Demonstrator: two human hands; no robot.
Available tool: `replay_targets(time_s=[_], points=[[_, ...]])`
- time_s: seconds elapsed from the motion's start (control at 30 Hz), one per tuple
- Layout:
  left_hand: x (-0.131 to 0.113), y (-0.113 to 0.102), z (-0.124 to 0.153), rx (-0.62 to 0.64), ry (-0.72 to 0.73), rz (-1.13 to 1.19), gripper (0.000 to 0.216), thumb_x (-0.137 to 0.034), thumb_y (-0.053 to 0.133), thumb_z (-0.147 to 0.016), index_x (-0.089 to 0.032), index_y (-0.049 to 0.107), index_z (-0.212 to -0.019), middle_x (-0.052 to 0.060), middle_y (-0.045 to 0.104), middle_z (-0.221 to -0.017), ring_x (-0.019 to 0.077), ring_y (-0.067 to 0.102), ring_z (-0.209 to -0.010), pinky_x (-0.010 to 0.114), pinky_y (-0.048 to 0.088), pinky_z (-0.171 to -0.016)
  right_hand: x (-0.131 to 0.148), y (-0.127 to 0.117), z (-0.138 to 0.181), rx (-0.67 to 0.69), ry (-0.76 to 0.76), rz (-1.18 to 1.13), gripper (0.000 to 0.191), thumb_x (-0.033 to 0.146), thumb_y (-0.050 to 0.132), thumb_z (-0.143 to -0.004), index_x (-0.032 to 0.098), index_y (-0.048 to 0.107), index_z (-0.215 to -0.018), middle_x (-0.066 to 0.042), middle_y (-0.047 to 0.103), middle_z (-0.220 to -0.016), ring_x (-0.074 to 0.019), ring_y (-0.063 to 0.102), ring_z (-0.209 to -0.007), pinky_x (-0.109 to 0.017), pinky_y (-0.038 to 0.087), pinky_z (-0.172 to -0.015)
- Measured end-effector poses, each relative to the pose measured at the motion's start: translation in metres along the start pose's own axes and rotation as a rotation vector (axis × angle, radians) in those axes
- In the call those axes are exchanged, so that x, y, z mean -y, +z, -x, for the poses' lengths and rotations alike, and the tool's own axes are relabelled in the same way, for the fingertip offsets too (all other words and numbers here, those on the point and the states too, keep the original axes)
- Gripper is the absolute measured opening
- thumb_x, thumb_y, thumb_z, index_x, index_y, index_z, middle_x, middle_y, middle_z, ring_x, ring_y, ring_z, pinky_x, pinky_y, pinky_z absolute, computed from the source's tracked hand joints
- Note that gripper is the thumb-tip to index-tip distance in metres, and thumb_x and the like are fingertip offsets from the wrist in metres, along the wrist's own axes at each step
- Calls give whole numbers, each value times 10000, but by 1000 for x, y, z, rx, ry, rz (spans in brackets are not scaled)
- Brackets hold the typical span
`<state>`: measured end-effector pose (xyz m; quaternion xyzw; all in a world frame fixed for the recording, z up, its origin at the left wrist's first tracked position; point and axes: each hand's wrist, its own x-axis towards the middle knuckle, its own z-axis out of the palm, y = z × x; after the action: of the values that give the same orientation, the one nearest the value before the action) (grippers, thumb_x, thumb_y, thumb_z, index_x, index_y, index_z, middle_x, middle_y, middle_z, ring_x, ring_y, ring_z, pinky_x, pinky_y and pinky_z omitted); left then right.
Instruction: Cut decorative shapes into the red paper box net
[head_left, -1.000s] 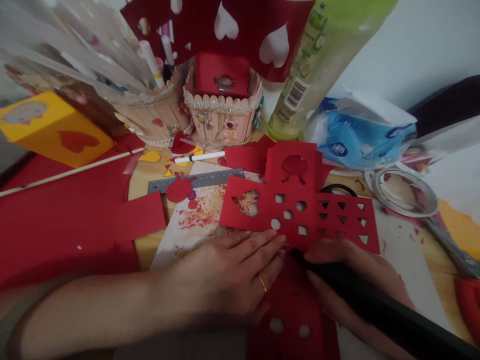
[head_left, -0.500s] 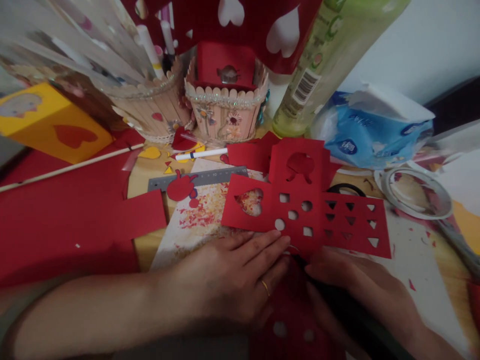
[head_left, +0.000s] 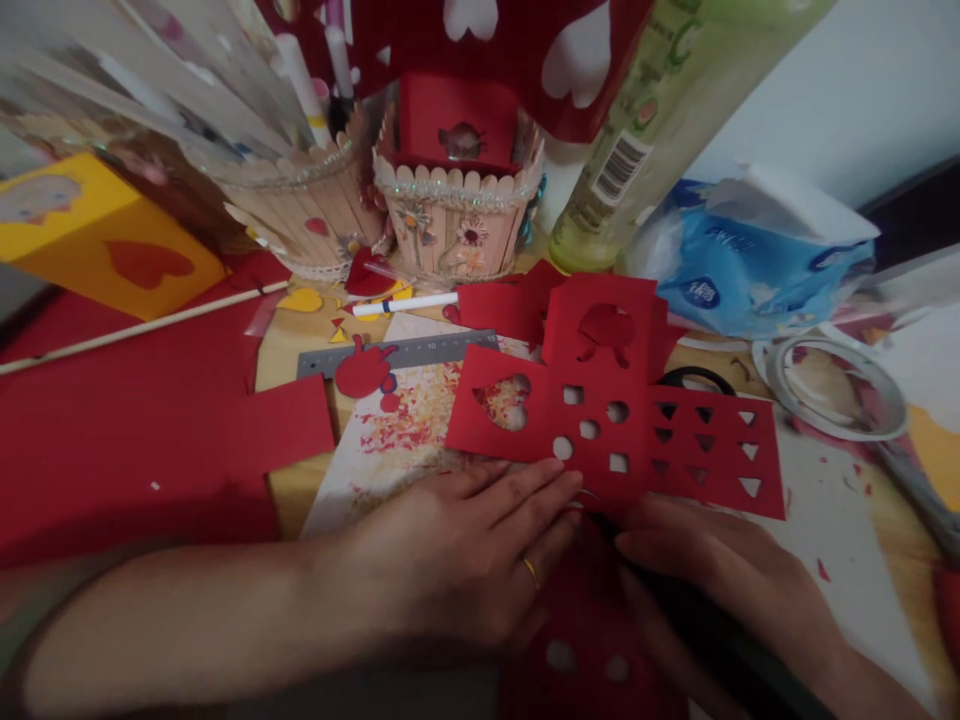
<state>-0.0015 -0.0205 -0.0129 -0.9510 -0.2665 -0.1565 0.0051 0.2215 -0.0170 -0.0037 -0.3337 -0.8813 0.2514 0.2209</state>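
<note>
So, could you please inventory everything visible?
card: 1, red, centre
tool: 1, black, front
paper: 1, white, centre
ruler: 1, grey, centre
shapes: several, red/yellow, centre
markers: several, white, back
sheets: several, red, left
box: 1, yellow, left
stick: 1, tan, left
baskets: 2, tan, back
bottle: 1, green, back
pack: 1, blue, right
tape: 1, grey, right
scissors: 1, grey/red, right
left grip: 1, bare, on card
right grip: 1, bare, on tool

Card [head_left: 595, 402] on paper sheet [head_left: 825, 525], ruler [head_left: 431, 351] behind-left, bottle [head_left: 667, 140] farther behind, tape roll [head_left: 891, 395] at right
</note>
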Motion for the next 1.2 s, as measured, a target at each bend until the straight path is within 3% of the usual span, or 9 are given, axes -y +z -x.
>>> replay_targets(time_s=[0.13, 0.27, 0.4, 0.5, 0.6, 0.73, 1.0, 1.1, 1.2], points=[[2, -4, -1, 30, 6, 18, 419, -349, 352, -978, -94, 587, -1212, 101, 567, -1311, 220, 560, -1187, 336, 481, -916, 0, -6, -2, -124, 106, -5, 243, 82, 488, -769, 285, 441, -893, 51, 595, -643, -114, 582, -496, -210, 457, -451], [7, -19, -4, 191, 20, 87, 455, -419, 430, -939, -120, 562, -1255, 130, 511, -1360, 252, 563, -1187, 359, 497, -910, -5, -16, -2, -341, 312, -61, 158, 204, 569, -808, 314, 527, -914, 52, 650, -780, -119, 644, -659, -198, 520, -576], [7, -28, -6, 300, 99, 59, 450, -319, 578, -857, -153, 549, -1274, 148, 475, -1393, 273, 535, -1220, 371, 471, -947, -7, -24, -1, -366, 401, -137, 113, 288, 612, -822, 319, 578, -926, 41, 649, -882, -143, 631, -798, -243, 509, -694], [-5, -23, -5, 235, 110, -87, 371, -268, 575, -883, -169, 579, -1240, 125, 557, -1323, 243, 578, -1170, 340, 480, -915, -2, -30, 1, -387, 490, -166, 163, 372, 666, -789, 298, 584, -908, 25, 634, -882, -165, 606, -812, -270, 483, -695], [-25, -12, -2, 24, 45, -258, 285, -242, 542, -904, -141, 643, -1151, 126, 661, -1172, 232, 652, -1048, 311, 502, -856, 5, -34, 4, -368, 577, -287, 207, 395, 672, -784, 289, 566, -926, 39, 595, -765, -133, 557, -640, -241, 434, -539], [-48, -3, -1, -148, 58, -397, 303, -179, 465, -896, -55, 677, -1075, 163, 699, -1056, 260, 697, -933, 329, 526, -811, 13, -28, 3, -278, 491, -323, 125, 347, 632, -806, 273, 584, -895, 27, 600, -822, -146, 585, -760, -237, 459, -611], [-57, -10, -4, -169, 54, -408, 315, -119, 422, -866, -18, 689, -998, 154, 727, -948, 251, 709, -819, 330, 556, -720, 19, -12, -7, -94, 426, -228, 33, 272, 544, -824, 252, 555, -848, 24, 621, -719, -142, 576, -637, -246, 469, -564], [-43, -17, -6, -156, -5, -235, 222, -156, 488, -876, -70, 692, -902, 100, 725, -788, 226, 683, -701, 308, 538, -554, 18, -6, -4, -133, 441, -187, 34, 274, 535, -815, 249, 557, -823, 29, 610, -656, -137, 564, -575, -245, 456, -517], [-22, -23, -10, -35, -14, -122, 149, -85, 522, -848, -108, 667, -867, 26, 640, -660, 182, 611, -594, 255, 438, -409, 14, 0, 0, -188, 411, -164, 35, 239, 532, -807, 248, 564, -818, 36, 619, -629, -128, 565, -536, -238, 451, -495]])
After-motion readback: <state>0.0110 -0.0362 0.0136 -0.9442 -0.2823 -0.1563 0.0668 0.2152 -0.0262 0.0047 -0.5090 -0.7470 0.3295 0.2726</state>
